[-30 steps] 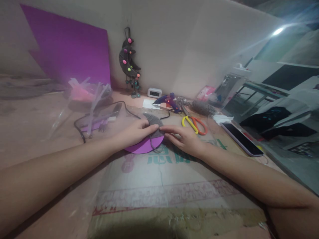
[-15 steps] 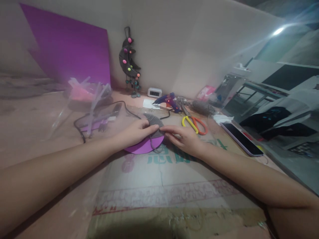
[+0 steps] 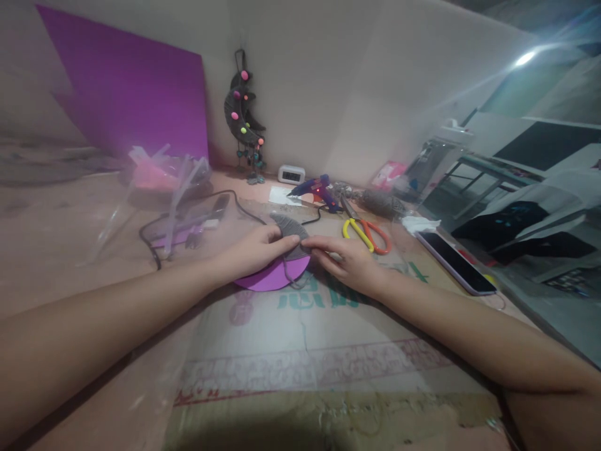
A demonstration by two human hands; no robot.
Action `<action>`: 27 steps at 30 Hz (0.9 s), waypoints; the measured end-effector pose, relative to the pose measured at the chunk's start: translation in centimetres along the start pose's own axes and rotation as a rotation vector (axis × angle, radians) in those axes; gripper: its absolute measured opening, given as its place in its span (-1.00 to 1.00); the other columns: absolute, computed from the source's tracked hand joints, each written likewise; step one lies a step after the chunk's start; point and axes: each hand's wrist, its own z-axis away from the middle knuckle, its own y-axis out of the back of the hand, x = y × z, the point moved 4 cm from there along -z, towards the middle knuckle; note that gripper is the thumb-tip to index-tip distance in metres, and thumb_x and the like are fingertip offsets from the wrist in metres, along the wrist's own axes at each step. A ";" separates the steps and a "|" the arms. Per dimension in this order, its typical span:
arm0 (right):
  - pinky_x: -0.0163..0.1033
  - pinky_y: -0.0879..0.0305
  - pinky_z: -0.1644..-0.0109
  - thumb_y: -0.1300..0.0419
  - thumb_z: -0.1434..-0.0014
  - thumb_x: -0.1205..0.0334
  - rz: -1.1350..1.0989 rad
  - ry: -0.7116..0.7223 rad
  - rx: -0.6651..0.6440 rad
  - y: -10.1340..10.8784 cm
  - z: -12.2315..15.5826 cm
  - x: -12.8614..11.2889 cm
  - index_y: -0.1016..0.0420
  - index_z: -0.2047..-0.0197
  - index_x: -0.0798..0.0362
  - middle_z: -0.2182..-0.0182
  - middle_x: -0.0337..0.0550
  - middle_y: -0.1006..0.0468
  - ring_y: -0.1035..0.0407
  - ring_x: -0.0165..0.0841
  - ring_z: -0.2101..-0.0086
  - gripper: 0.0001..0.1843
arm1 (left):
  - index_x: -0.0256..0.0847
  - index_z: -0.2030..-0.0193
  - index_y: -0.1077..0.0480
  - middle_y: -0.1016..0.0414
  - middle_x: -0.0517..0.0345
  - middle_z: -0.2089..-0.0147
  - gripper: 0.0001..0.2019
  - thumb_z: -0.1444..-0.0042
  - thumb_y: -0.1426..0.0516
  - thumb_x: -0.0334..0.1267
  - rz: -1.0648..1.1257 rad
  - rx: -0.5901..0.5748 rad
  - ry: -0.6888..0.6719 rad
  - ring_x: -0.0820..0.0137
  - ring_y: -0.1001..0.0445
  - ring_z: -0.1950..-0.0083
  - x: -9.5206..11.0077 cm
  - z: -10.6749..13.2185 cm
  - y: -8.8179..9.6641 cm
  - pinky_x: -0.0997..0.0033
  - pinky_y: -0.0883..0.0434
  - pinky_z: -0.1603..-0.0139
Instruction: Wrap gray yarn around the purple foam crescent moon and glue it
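Note:
A purple crescent-shaped card point(image 3: 270, 276) is partly wrapped in grey yarn point(image 3: 295, 230), and a loose yarn tail hangs over its bare purple part. Thumb and fingers of my left hand point(image 3: 263, 247) pinch the card from the left, the thumb lying on the wrapped part. My right hand point(image 3: 345, 258) touches the right edge of the wrapping with its fingertips pressed together; whether yarn lies between them is too small to tell. Beyond the hands, a blue glue gun point(image 3: 317, 190) with a red light rests near scissors point(image 3: 366, 235) with yellow and orange handles.
Flattened cardboard point(image 3: 291, 363) covers the table under my hands. A phone point(image 3: 455, 263) lies at the right edge. Plastic bags and glue sticks point(image 3: 178, 200) are at left. A small clock point(image 3: 291, 174), a decorated hanging moon point(image 3: 241, 116) and a purple sheet point(image 3: 141, 81) are by the wall.
Both hands stay almost where they were on the wrapped card. The card's lower purple part and the yarn tail have shifted only very slightly.

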 end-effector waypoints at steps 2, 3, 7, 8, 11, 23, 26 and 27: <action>-0.26 -0.47 0.04 -0.05 -0.27 0.31 -0.011 0.000 -0.002 0.1 0.1 0.0 -0.48 -0.06 0.00 0.10 -0.14 -0.62 -0.53 -0.36 0.14 -0.67 | -0.18 0.53 -0.17 -0.14 0.29 0.57 -0.57 -0.12 -0.03 0.14 0.017 -0.004 0.022 0.48 -0.13 0.56 0.0 0.0 0.0 0.44 -0.05 0.56; -0.26 -0.46 0.03 -0.04 -0.27 0.33 -0.016 0.004 -0.002 0.1 0.1 -0.1 -0.47 -0.07 0.02 0.10 -0.13 -0.62 -0.53 -0.35 0.13 -0.66 | -0.18 0.53 -0.18 -0.15 0.29 0.57 -0.56 -0.12 -0.03 0.15 0.027 -0.005 0.028 0.48 -0.13 0.56 0.0 0.0 0.1 0.44 -0.05 0.57; -0.23 -0.45 0.01 -0.02 -0.24 0.37 -0.030 0.025 -0.016 0.3 0.1 -0.4 -0.44 -0.09 0.05 0.08 -0.09 -0.61 -0.52 -0.34 0.10 -0.62 | -0.18 0.53 -0.19 -0.17 0.27 0.56 -0.56 -0.12 -0.03 0.16 0.042 -0.005 0.039 0.48 -0.14 0.55 -0.1 0.0 0.1 0.44 -0.05 0.57; -0.22 -0.45 0.00 -0.03 -0.23 0.37 -0.032 0.028 -0.018 0.3 0.1 -0.5 -0.43 -0.09 0.05 0.07 -0.08 -0.61 -0.51 -0.33 0.09 -0.62 | -0.19 0.53 -0.19 -0.17 0.27 0.55 -0.56 -0.12 -0.03 0.16 0.041 -0.006 0.042 0.48 -0.14 0.54 -0.2 0.0 0.1 0.44 -0.05 0.57; -0.19 -0.44 -0.04 -0.08 -0.24 0.32 -0.029 0.022 -0.028 0.2 0.1 -0.3 -0.41 -0.11 0.05 0.03 -0.05 -0.58 -0.49 -0.31 0.05 -0.63 | -0.19 0.52 -0.19 -0.16 0.27 0.55 -0.55 -0.13 -0.03 0.16 0.038 -0.003 0.037 0.48 -0.14 0.53 -0.3 -0.1 0.1 0.45 -0.05 0.56; -0.24 -0.47 0.03 -0.06 -0.27 0.29 -0.034 0.001 -0.024 -0.1 0.1 0.2 -0.45 -0.08 0.01 0.08 -0.10 -0.61 -0.53 -0.34 0.12 -0.67 | -0.17 0.54 -0.14 -0.11 0.31 0.58 -0.58 -0.14 -0.02 0.12 0.028 -0.016 0.005 0.50 -0.11 0.57 -0.2 -0.2 0.0 0.45 -0.04 0.57; -0.26 -0.47 0.04 -0.07 -0.27 0.29 -0.028 0.009 -0.015 -0.1 0.1 0.1 -0.47 -0.06 0.03 0.10 -0.10 -0.62 -0.54 -0.35 0.14 -0.68 | -0.17 0.54 -0.15 -0.11 0.31 0.57 -0.57 -0.14 -0.02 0.12 0.023 -0.016 0.009 0.50 -0.12 0.58 -0.3 -0.2 -0.1 0.45 -0.04 0.58; -0.26 -0.47 0.05 -0.08 -0.27 0.29 -0.025 0.013 -0.009 -0.1 0.1 0.1 -0.47 -0.06 0.04 0.11 -0.10 -0.63 -0.54 -0.36 0.15 -0.69 | -0.17 0.53 -0.15 -0.11 0.31 0.57 -0.57 -0.14 -0.02 0.13 0.024 -0.012 0.010 0.50 -0.12 0.58 -0.3 -0.2 0.0 0.45 -0.04 0.58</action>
